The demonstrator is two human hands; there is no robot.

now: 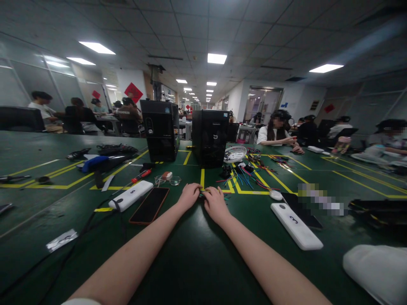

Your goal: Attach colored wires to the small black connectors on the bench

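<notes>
My left hand (190, 194) and my right hand (216, 204) meet over the green table, fingers bent and almost touching. Thin coloured wires (227, 197), mostly green, poke out by the right fingers, and a yellowish-green bit shows between the two hands. Both hands look closed on these wires, though the fingers cover most of them. Just beyond stand two black computer towers (212, 137). To the right, a loose heap of multicoloured wires (246, 176) lies close to my right hand. A dark phone (150, 205) in an orange-edged case rests left of my left hand.
White power banks lie left (132, 195) and right (295, 226). Glasses (174, 181), a red-handled screwdriver (141, 176) and a white basket (235, 153) are farther off. A black cable (84, 231) crosses the left side. A co-worker (276, 131) sits across the table.
</notes>
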